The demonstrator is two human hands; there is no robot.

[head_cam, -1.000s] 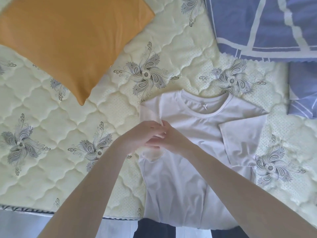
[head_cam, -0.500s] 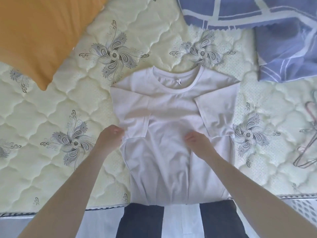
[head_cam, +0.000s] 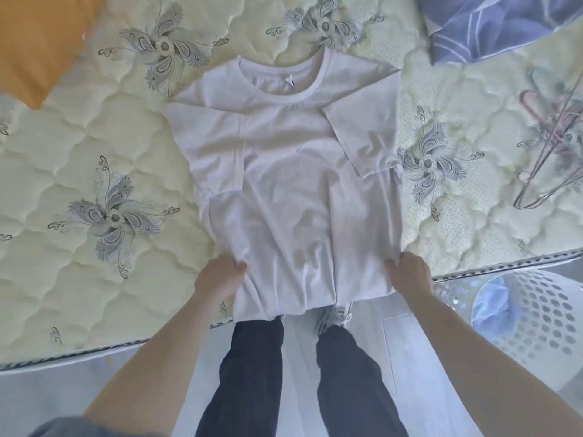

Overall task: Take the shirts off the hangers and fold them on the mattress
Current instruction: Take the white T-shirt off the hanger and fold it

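A white T-shirt (head_cam: 293, 184) lies flat on the quilted mattress (head_cam: 94, 127), with its collar at the far end and its lower hem reaching the near edge of the mattress. Both short sleeves are folded inward over the chest, and the side panels are turned in, so the garment forms a narrow rectangle.

The left hand (head_cam: 219, 275) pinches the shirt's left edge close to the hem, fingers curled into the fabric. The right hand (head_cam: 408, 272) grips the right edge at about the same level, its fingers likewise closed on the cloth. The fabric bunches slightly at each grasp.

An orange pillow (head_cam: 34, 42) sits at the far left corner, and blue patterned bedding (head_cam: 498, 23) lies at the far right. A few wire hangers (head_cam: 552, 146) rest on the mattress to the right, well apart from the shirt. A white perforated laundry basket (head_cam: 536, 320) stands on the floor near the right side, just beside the mattress edge. The person's legs in dark trousers (head_cam: 249, 373) show below the hem.
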